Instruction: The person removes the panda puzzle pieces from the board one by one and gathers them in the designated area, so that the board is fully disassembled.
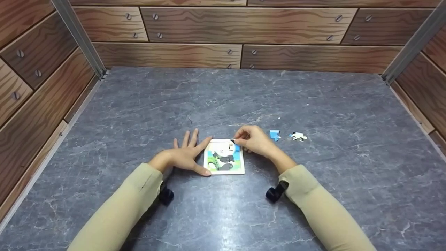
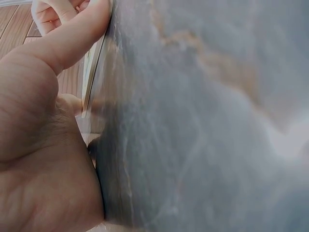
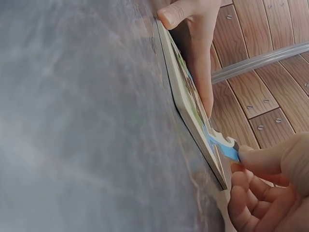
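Pale-framed panda jigsaw [image 1: 226, 161] mostly filled; our left hand [image 1: 184, 157] splayed, right hand [image 1: 257, 142] pinching piece [image 3: 229, 152]; two loose pieces [image 1: 275, 135] remain, right.

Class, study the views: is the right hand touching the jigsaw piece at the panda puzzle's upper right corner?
Touching. The right wrist view shows it: the right hand pinches one end of the jigsaw piece, thumb against it.

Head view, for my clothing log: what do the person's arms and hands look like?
The left sleeve and right sleeve are plain khaki, ending near the wrists. The left hand and right hand are gloveless. Small black devices show at the left cuff and right cuff; no cables are visible.
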The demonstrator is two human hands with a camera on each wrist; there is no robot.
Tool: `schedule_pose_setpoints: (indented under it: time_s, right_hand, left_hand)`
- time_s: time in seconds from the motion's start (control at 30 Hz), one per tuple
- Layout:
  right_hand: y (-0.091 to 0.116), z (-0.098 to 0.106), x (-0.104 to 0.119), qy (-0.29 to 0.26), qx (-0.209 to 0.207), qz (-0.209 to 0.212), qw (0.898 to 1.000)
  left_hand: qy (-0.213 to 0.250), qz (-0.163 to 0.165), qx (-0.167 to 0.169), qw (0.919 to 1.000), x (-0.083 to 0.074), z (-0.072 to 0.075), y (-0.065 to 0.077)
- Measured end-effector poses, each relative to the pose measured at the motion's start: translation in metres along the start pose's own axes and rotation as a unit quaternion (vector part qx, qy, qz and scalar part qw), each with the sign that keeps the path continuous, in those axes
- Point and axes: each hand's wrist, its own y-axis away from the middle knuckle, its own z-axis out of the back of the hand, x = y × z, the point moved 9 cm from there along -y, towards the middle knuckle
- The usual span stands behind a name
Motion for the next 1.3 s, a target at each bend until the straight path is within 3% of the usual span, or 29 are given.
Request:
schedule_pose_setpoints:
  time_s: [0.4,0.7,1.1,1.3]
  right_hand:
    - [0.006,0.016,-0.003,-0.063,0.011,-0.020,0.998]
    - [0.018,0.037,-0.021,-0.086,0.011,-0.060,0.994]
    - [0.043,0.083,-0.047,-0.099,-0.017,-0.064,0.993]
    - [0.062,0.106,-0.071,-0.083,-0.023,-0.094,0.992]
  left_hand:
    - [-0.010,-0.008,-0.006,0.9999,-0.004,0.001,0.000]
    - [-0.010,-0.009,-0.007,0.9999,-0.003,0.002,0.000]
    - [-0.002,-0.007,-0.004,1.0000,-0.004,0.002,0.003]
    - [-0.008,-0.012,-0.007,0.9999,-0.003,0.002,0.003]
